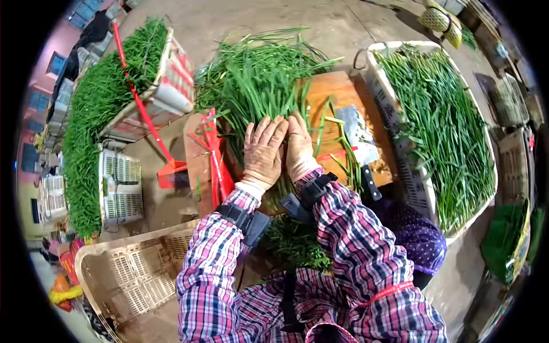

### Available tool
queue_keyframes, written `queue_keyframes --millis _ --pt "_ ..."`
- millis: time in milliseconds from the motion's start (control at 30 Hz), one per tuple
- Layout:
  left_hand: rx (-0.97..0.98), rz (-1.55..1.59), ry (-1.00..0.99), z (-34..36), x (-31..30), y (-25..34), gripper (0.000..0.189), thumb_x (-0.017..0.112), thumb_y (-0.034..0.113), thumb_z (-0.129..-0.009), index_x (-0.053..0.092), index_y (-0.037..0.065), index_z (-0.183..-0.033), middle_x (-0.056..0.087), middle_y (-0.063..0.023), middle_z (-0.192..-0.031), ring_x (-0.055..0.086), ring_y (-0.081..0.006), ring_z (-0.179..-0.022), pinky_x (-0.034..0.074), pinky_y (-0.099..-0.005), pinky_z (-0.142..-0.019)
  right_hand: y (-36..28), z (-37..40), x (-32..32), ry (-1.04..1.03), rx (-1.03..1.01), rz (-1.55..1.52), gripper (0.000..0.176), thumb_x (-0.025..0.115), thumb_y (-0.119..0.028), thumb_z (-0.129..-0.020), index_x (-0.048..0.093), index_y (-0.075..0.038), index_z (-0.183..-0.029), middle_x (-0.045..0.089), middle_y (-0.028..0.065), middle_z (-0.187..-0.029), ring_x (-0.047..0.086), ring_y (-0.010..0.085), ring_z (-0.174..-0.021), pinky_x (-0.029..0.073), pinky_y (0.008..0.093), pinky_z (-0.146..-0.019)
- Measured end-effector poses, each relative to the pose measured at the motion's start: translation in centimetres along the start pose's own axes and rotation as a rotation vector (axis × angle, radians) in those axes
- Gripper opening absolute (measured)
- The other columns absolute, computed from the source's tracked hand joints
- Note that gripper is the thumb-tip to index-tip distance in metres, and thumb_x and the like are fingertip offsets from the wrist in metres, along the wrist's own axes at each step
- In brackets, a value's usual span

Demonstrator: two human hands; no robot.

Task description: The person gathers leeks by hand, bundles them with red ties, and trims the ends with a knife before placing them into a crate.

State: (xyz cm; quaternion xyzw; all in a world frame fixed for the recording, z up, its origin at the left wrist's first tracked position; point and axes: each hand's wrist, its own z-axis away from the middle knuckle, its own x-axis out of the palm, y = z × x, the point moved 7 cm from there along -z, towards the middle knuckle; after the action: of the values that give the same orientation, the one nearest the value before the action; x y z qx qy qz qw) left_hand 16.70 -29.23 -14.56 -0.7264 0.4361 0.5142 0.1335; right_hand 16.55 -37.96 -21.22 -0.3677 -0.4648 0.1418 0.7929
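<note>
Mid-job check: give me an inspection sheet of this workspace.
Surface: wooden board, loose green stalks on it.
Job's things: long leafy greens bunched under both hands; knife lying at right, handle toward the person.
Clutter: red strips left of the greens.
Hands: left and right side by side, backs up, fingers extended.
Cables: nothing seen near the hands.
Surroundings: concrete floor; crate of greens at right; tan crate at lower left.
</note>
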Motion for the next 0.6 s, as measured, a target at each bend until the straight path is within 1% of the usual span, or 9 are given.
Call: queue_keyframes --millis 33,100,133,167,233,300,367,433,600 --pt "-0.001 0.028 -0.056 0.1 0.6 -0.2 0.052 0.053 0.013 -0.078 0.05 0.014 -0.13 0.045 -0.0029 -0.136 0.034 -0.0258 -0.13 0.018 -0.0491 -0.11 -0.3 -0.1 0.2 -0.053 0.0 -0.027 0.058 0.052 -0.03 -0.094 0.032 -0.001 -0.14 0.044 0.015 -0.136 0.044 0.0232 -0.122 0.034 0.0313 -0.101" --pt "-0.02 -0.135 -0.3 0.1 2.8 -0.7 0.034 0.054 0.016 -0.083 0.056 0.012 -0.117 0.051 -0.0019 -0.129 0.036 -0.0262 -0.129 0.019 -0.0487 -0.111 -1.9 0.8 -0.4 -0.132 0.018 0.354 0.062 0.056 -0.026 -0.092 0.03 0.0 -0.141 0.042 0.0161 -0.138 0.042 0.0235 -0.125 0.034 0.0313 -0.102" --pt "-0.016 -0.108 -0.261 0.0 2.7 -0.6 0.03 0.054 0.017 -0.083 0.058 0.013 -0.113 0.052 -0.0017 -0.127 0.038 -0.0259 -0.128 0.02 -0.0485 -0.11 -1.7 0.7 -0.7 -0.196 0.096 0.283 0.064 0.06 -0.021 -0.089 0.029 0.001 -0.141 0.04 0.017 -0.14 0.041 0.0237 -0.126 0.034 0.0309 -0.103" --pt "-0.014 -0.083 -0.221 -0.1 2.5 -0.6 0.026 0.054 0.018 -0.084 0.06 0.013 -0.109 0.054 -0.0015 -0.124 0.039 -0.0257 -0.127 0.021 -0.0482 -0.11 -2.9 0.7 -1.5 -0.245 0.033 0.452 0.061 0.061 -0.016 -0.088 0.033 0.001 -0.139 0.042 0.0177 -0.139 0.042 0.0233 -0.125 0.035 0.0302 -0.101" --pt "-0.011 0.014 -0.184 -0.2 2.7 -0.9 0.024 0.052 0.015 -0.087 0.063 0.015 -0.108 0.056 -0.0002 -0.123 0.043 -0.026 -0.124 0.023 -0.0483 -0.109 -6.9 2.1 -2.4 -0.298 -0.035 0.499 0.048 0.06 -0.013 -0.088 0.046 0.001 -0.131 0.053 0.0137 -0.129 0.051 0.0213 -0.116 0.041 0.0316 -0.096" --pt "0.033 0.058 -0.073 0.5 3.7 -2.0 0.019 0.054 0.018 -0.087 0.064 0.019 -0.103 0.058 0.0025 -0.121 0.045 -0.0255 -0.123 0.024 -0.0475 -0.108 -10.7 3.3 -4.5 -0.249 0.025 0.883 0.036 0.06 -0.018 -0.087 0.058 -0.004 -0.119 0.065 0.0116 -0.11 0.061 0.0202 -0.1 0.046 0.0329 -0.086" --pt "0.026 0.093 -0.038 0.6 3.5 -2.0 0.018 0.056 0.019 -0.086 0.064 0.02 -0.103 0.058 0.003 -0.12 0.046 -0.0255 -0.122 0.024 -0.0471 -0.108 -12.9 3.7 -7.9 -0.226 -0.156 1.354 0.03 0.061 -0.028 -0.084 0.065 -0.011 -0.108 0.068 0.0145 -0.094 0.065 0.0247 -0.089 0.049 0.0358 -0.079" --pt "0.025 0.108 0.001 0.6 3.4 -2.0 0.018 0.057 0.021 -0.086 0.064 0.02 -0.102 0.059 0.0028 -0.118 0.046 -0.0251 -0.121 0.024 -0.0463 -0.108 -14.4 5.1 -9.4 -0.194 -0.184 1.814 0.032 0.061 -0.038 -0.082 0.067 -0.015 -0.103 0.066 0.019 -0.09 0.063 0.0305 -0.088 0.049 0.0381 -0.078" --pt "0.009 0.128 -0.022 0.6 3.5 -2.3 0.018 0.055 0.02 -0.087 0.064 0.02 -0.102 0.059 0.0025 -0.118 0.045 -0.0249 -0.122 0.023 -0.0456 -0.109 -13.1 6.2 -11.0 -0.12 -0.207 2.157 0.041 0.067 -0.047 -0.076 0.063 -0.012 -0.097 0.066 0.0159 -0.078 0.064 0.0355 -0.075 0.05 0.0425 -0.068"
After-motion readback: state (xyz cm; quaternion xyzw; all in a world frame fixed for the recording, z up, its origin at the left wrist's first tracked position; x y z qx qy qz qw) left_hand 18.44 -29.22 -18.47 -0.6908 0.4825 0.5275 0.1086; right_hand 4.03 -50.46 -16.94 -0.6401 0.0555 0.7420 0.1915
